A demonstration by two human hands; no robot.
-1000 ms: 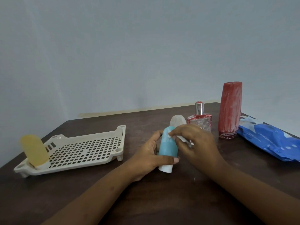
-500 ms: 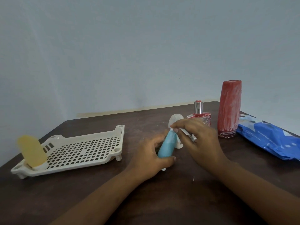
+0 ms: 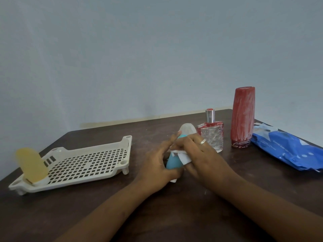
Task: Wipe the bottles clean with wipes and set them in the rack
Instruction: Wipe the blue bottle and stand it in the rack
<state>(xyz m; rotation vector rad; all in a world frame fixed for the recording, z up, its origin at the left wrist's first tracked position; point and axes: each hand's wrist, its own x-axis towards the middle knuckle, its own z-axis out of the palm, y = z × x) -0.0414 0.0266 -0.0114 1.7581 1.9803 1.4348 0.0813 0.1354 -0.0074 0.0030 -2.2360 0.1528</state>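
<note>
One bottle of five is racked so far: the rounded yellow plastic bottle (image 3: 32, 165) stands at the lower-left end of the cream perforated plastic rack (image 3: 87, 165), at the left of the frame. I judge the step in hand to be the wiping of the second one. The small turquoise plastic bottle (image 3: 172, 162) is at centre frame, held above the dark brown wooden worktop (image 3: 174, 215) and leaning with its tip toward the upper right. My left hand (image 3: 157, 166) grips its lower body, thumb curled across the front. My right hand (image 3: 201, 154) pinches the folded white wipe (image 3: 183, 157) against the bottle's middle.

Just behind the hands stand a pale translucent rounded bottle (image 3: 187, 129), a clear glass perfume bottle with a silver cap (image 3: 211, 137) and a tall red smeared bottle (image 3: 242, 117). The blue pack of wipes (image 3: 288, 151) lies at the right edge.

Next, I think, the wipe has to reach the base and the far side, so the left hand must turn the bottle. Then comes a carry leftward to an open spot in the rack.

Compared with a second ago, the turquoise bottle has tipped over from near upright, and the wipe has travelled from its tip down to mid-body.
</note>
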